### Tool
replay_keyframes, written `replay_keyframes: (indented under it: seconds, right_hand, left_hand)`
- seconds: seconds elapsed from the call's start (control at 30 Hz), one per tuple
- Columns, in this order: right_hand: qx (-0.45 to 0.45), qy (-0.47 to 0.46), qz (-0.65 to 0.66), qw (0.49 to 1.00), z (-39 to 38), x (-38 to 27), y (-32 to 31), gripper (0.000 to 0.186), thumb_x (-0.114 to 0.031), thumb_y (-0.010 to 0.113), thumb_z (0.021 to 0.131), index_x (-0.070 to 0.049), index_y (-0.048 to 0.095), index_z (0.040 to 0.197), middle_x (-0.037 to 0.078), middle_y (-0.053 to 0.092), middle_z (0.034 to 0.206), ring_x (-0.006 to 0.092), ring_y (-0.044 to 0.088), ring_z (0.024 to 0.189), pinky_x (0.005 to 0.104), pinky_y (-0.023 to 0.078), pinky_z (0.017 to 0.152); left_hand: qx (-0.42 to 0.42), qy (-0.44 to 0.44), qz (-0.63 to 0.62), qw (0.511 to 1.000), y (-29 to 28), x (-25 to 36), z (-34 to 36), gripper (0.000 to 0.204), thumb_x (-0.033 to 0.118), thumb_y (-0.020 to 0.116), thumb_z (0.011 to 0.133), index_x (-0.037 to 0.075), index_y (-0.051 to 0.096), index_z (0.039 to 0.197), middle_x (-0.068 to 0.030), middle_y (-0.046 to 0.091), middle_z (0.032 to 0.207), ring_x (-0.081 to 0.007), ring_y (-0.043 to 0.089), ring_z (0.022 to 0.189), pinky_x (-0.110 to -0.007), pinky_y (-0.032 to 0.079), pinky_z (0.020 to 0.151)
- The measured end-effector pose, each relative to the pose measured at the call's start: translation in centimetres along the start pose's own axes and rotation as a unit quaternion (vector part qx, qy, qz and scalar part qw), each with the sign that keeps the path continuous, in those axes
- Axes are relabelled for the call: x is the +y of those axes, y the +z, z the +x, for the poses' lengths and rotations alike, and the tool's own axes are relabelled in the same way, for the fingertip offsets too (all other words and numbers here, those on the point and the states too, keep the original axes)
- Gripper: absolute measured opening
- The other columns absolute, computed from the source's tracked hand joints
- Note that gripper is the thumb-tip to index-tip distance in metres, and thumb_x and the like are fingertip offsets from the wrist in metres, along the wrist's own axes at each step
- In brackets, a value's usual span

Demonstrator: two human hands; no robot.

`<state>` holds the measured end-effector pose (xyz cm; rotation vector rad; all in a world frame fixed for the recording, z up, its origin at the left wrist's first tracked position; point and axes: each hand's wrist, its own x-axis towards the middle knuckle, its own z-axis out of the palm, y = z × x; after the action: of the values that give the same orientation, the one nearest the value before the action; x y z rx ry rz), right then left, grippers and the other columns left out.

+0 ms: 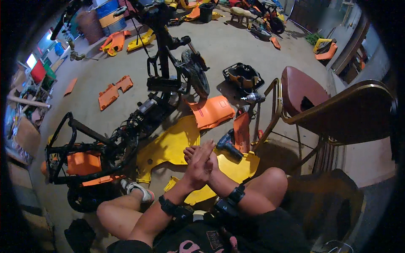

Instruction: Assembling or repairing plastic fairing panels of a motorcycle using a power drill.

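Observation:
My left hand [199, 169] lies across my right hand [214, 167], palms together in front of my lap. The fingers of both look stretched out, and no object shows between them; part of the right palm is hidden. Just beyond, to the right of my fingertips, a dark cordless drill [230, 145] rests by a yellow panel [247, 165]. Left of my hands is a larger yellow panel [173, 141] with a round hole. A stripped black scooter frame [145, 114] stands on the left, its front wheel [195, 74] farther off.
A chair with a red seat [301, 88] stands on the right. An orange panel [212, 111], a narrow orange piece [241, 133] and a black-rimmed part [243, 78] lie ahead. Another orange panel [110, 96] is beyond the frame. Barrels [110, 19] stand at the back left.

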<state>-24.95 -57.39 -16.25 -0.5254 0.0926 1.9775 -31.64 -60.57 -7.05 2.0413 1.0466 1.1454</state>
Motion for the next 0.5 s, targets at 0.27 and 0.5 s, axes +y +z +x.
replay_keyframes:
  seconds: [0.27, 0.5]
  right_hand:
    - [0.124, -0.094, 0.008, 0.988, -1.4, -5.4, 3.9, 0.035, -0.034, 0.035, 0.094, -0.004, 0.053, 0.093, 0.012, 0.061, 0.083, 0.0251, 0.058, 0.072, 0.0343, 0.049, 0.066]
    - [0.079, -0.123, 0.02, 0.989, -3.5, -12.5, 6.3, 0.036, -0.038, 0.041, 0.095, -0.015, 0.04, 0.068, 0.001, 0.042, 0.062, 0.0133, 0.037, 0.049, 0.025, 0.031, 0.04]
  left_hand:
    - [0.237, -0.096, -0.146, 0.956, -0.5, -3.0, -3.3, 0.052, 0.039, 0.031, 0.097, -0.003, 0.048, 0.121, -0.0201, 0.053, 0.123, -0.0326, 0.049, 0.117, -0.038, 0.035, 0.1]
    - [-0.309, -0.279, 0.204, 0.886, 6.0, -12.7, -16.7, 0.074, 0.052, 0.067, 0.073, 0.006, 0.046, 0.128, -0.02, 0.047, 0.129, -0.0395, 0.044, 0.119, -0.05, 0.038, 0.096]
